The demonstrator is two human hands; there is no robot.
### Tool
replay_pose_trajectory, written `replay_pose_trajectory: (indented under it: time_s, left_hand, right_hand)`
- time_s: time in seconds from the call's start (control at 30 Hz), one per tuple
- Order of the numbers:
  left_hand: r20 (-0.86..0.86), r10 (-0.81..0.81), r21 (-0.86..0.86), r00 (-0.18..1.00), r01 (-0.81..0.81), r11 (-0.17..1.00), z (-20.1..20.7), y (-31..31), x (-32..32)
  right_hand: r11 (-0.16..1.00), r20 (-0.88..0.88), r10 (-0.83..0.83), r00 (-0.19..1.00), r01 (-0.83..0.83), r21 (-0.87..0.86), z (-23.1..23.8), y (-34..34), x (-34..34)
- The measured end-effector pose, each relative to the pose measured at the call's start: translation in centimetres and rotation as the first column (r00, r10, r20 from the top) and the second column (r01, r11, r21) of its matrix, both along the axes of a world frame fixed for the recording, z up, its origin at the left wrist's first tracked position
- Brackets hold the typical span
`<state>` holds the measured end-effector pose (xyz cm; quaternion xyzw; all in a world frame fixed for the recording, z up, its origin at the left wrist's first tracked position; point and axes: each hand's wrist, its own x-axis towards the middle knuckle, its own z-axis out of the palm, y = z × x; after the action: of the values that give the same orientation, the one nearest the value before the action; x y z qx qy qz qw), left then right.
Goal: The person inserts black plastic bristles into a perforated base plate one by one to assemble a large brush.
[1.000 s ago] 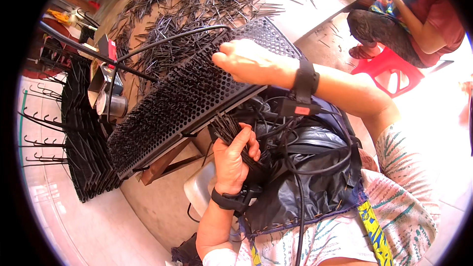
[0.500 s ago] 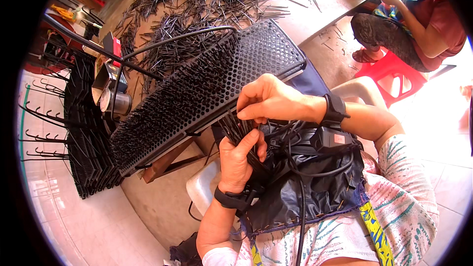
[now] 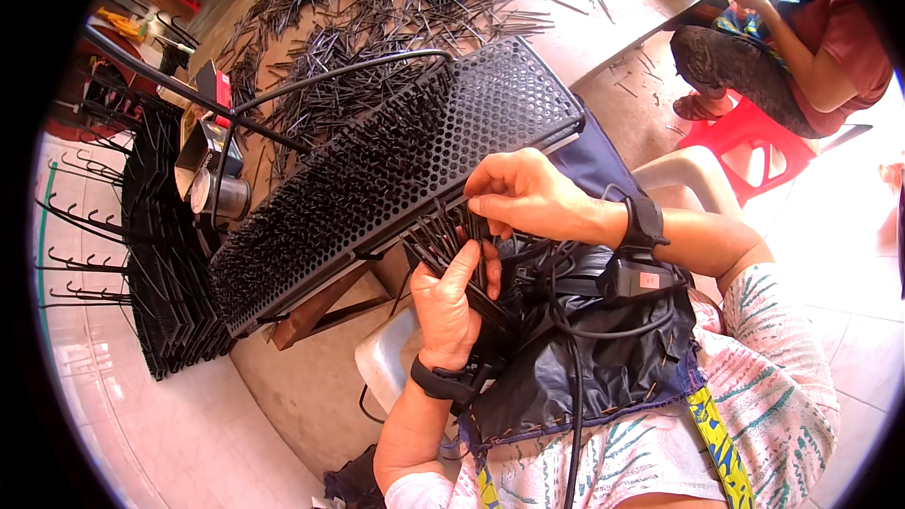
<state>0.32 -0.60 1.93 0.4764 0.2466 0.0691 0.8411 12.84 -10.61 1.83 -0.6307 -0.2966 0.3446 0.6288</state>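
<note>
A bundle of thin black sticks [image 3: 436, 238] is gripped in my left hand [image 3: 451, 300], its tips fanned out above the thumb. My right hand [image 3: 528, 196] is just above the bundle with thumb and fingertips pinched together; whatever sits in the pinch is too small to make out. Beyond both hands a black perforated rack [image 3: 490, 99] lies tilted. Many of its holes on the left and middle carry upright black sticks [image 3: 320, 217]; bare holes show at its right end. A black apron [image 3: 603, 368] covers my lap beneath the hands.
A large heap of loose black sticks [image 3: 377, 33] spreads over the table [image 3: 603, 28]. Stacked black racks with hooked rods [image 3: 165, 254] stand left. Beside the rack is a metal can [image 3: 231, 196]. Another person [image 3: 830, 57] sits on a red stool [image 3: 754, 146] at right.
My right hand has moved slightly to the right and down, away from the bundle's tips. The sticks in my left hand are fanned wider and tilt more to the left.
</note>
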Motion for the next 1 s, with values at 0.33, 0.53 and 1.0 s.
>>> replay_pose_trajectory:
  time_s: [0.33,0.53,1.0]
  left_hand:
    - [0.115,-0.073,0.075,0.991,0.065,0.995,-0.8,0.2,-0.3]
    - [0.032,-0.028,-0.036,0.999,0.029,0.999,-0.6,0.2,-0.1]
    - [-0.009,-0.013,-0.091,1.000,0.013,0.996,-0.1,-0.1,0.1]
  right_hand:
    - [0.998,-0.033,-0.014,0.999,0.012,-0.057,-0.5,-0.4,-0.4]
    - [0.989,-0.042,-0.105,0.994,0.100,-0.105,-0.4,-0.5,-0.5]
    - [0.950,-0.037,-0.307,0.951,0.309,0.051,0.4,-1.5,0.8]
